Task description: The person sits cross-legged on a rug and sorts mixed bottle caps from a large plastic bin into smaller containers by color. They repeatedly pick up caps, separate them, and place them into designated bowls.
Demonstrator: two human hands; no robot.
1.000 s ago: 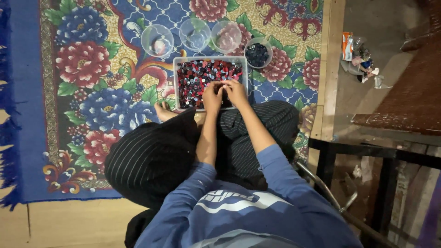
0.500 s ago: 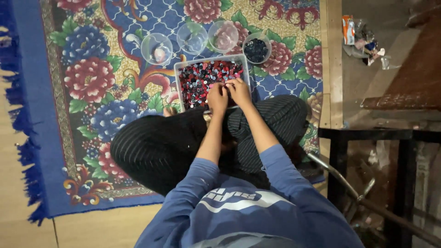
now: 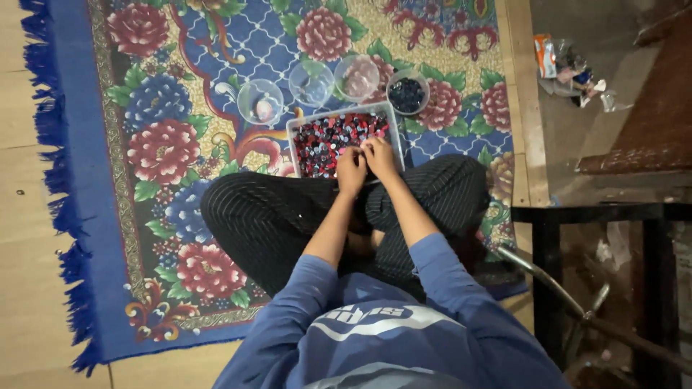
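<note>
Over the tray (image 3: 292,137), both hands pinch small pieces: left hand (image 3: 351,171), right hand (image 3: 380,157)

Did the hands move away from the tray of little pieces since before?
No. Both the left hand and the right hand sit at the tray's near edge, as earlier; only the camera view shifted.

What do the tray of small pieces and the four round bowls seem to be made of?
Tray: probably pale, matte plastic, judged by its thin rounded rim. Bowls, such as the leftmost bowl: apparently clear, glossy plastic or glass, since the rug shows through. Both hands, left hand and right hand, rest at the tray's near edge.
</note>
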